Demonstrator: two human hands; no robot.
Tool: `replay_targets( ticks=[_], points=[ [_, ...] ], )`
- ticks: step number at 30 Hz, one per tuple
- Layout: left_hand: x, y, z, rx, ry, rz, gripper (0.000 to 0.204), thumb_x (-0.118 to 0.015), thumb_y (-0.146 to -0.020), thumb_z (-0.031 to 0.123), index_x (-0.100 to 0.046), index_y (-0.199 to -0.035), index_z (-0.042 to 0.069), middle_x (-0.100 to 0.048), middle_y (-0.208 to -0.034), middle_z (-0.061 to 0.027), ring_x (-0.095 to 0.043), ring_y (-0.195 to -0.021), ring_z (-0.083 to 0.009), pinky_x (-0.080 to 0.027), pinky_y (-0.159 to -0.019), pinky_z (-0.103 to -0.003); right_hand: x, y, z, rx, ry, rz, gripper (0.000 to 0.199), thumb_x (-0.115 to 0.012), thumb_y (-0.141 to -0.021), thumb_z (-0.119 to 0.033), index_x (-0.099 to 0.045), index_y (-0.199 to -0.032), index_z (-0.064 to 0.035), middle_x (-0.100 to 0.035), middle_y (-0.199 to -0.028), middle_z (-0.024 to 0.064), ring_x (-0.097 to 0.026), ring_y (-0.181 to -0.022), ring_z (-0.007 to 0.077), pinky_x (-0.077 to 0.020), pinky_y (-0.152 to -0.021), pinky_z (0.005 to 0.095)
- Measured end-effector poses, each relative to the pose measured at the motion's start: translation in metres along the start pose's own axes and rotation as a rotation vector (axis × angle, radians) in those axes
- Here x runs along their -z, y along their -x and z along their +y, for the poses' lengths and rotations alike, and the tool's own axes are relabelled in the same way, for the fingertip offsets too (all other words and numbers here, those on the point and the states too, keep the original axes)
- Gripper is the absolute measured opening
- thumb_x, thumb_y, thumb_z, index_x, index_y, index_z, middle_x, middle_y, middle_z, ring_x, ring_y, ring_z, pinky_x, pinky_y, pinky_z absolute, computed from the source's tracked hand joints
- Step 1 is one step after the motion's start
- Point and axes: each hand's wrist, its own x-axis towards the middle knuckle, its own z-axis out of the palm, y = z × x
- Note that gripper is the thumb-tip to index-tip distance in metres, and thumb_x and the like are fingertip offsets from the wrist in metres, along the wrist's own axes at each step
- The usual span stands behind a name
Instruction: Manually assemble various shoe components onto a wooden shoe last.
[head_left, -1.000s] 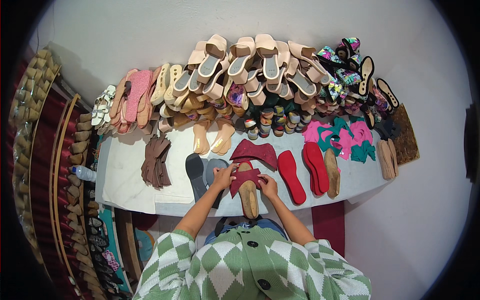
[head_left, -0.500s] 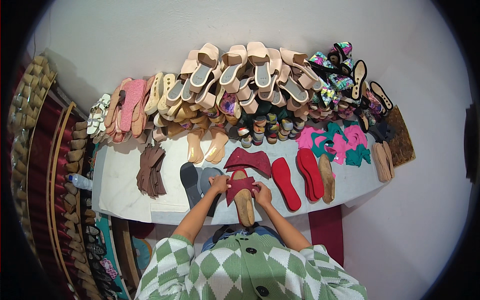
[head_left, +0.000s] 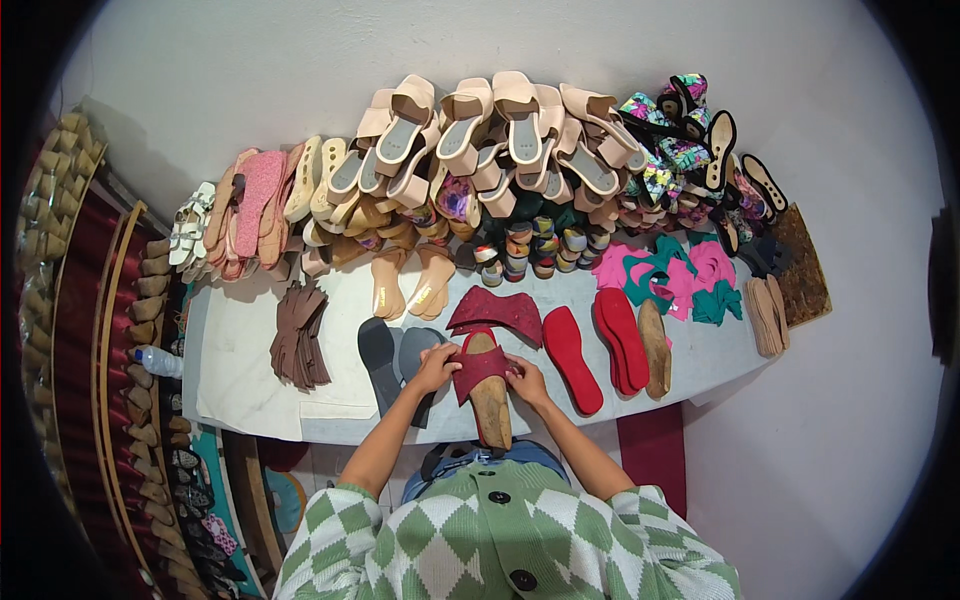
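Observation:
Close to the table's front edge lies a worn wooden shoe last (head_left: pixel 490 412), with a red sole piece (head_left: pixel 468 348) showing along its side and toe end. A dark red shoe upper (head_left: pixel 480 374) lies across it like a strap. My left hand (head_left: pixel 434 370) pinches the upper's left side, and my right hand (head_left: pixel 527 380) grips its right side. More dark red uppers (head_left: pixel 498 312) lie just beyond. Grey soles (head_left: pixel 378 350) sit beside my left hand. Right of my right hand are a red sole (head_left: pixel 572 360), stacked red soles (head_left: pixel 620 340) and a second wooden last (head_left: pixel 654 348).
Brown strap pieces (head_left: pixel 300 335) lie on the left of the table (head_left: pixel 240 350), and beige insoles (head_left: pixel 432 280) farther back. Heeled sandals (head_left: pixel 460 125) are piled against the wall. Pink and green cutouts (head_left: pixel 690 275) are at right. Shelves of lasts (head_left: pixel 145 380) stand left.
The upper's sides have been drawn down closer around the last, and its loose lower left corner sticks out less. Both hands stay on it, nearly in the same place.

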Motion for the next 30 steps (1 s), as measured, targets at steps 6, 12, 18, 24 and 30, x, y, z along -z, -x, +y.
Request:
replay_targets(
  ticks=[6,12,18,24,30],
  points=[
    [0.012,0.003,0.019,-0.021,0.089,-0.026,0.021,-0.060,-0.075,0.014,-0.051,-0.092,0.004,-0.052,-0.083,-0.0073,-0.049,-0.083,-0.0243,-0.031,-0.085,-0.041,-0.001,0.004,-0.008,-0.035,-0.255,-0.076,0.040,-0.052,-0.081,0.000,-0.052,-0.121,-0.0073,-0.060,-0.093,0.0023,-0.050,-0.076,0.0056,-0.0422,-0.069,0.0197],
    [0.022,0.004,0.024,-0.002,0.048,-0.091,0.022,-0.059,-0.075,0.014,-0.049,-0.092,0.005,-0.048,-0.080,-0.0069,-0.047,-0.082,-0.0237,-0.031,-0.081,-0.039,-0.006,0.008,-0.019,-0.226,-0.596,-0.223,0.041,-0.043,-0.087,0.000,-0.042,-0.128,-0.0058,-0.056,-0.110,0.0078,-0.054,-0.094,0.0118,-0.0440,-0.080,0.0244],
    [0.016,0.011,0.008,0.010,0.066,-0.063,0.020,-0.057,-0.076,0.012,-0.050,-0.094,0.006,-0.052,-0.084,-0.0076,-0.048,-0.085,-0.0255,-0.031,-0.078,-0.041,-0.009,0.009,-0.023,-0.457,-0.885,-0.298,0.041,-0.041,-0.088,-0.003,-0.037,-0.129,-0.0053,-0.055,-0.114,0.0124,-0.057,-0.095,0.0202,-0.0474,-0.079,0.0308],
    [0.015,0.008,0.007,0.014,0.098,-0.084,0.020,-0.057,-0.077,0.011,-0.049,-0.094,0.005,-0.052,-0.086,-0.0080,-0.049,-0.083,-0.0271,-0.031,-0.082,-0.042,-0.013,0.009,-0.023,-0.482,-0.938,-0.258,0.040,-0.044,-0.086,-0.002,-0.040,-0.125,-0.0084,-0.056,-0.109,0.0127,-0.059,-0.088,0.0203,-0.0494,-0.073,0.0315],
    [0.015,0.006,0.009,-0.004,0.107,-0.100,0.021,-0.057,-0.076,0.011,-0.049,-0.094,0.004,-0.051,-0.087,-0.0084,-0.047,-0.086,-0.0277,-0.031,-0.081,-0.041,-0.009,0.010,-0.030,-0.442,-0.774,-0.196,0.036,-0.046,-0.086,-0.001,-0.041,-0.121,-0.0072,-0.059,-0.101,0.0121,-0.059,-0.084,0.0193,-0.0495,-0.068,0.0292]
  ],
)
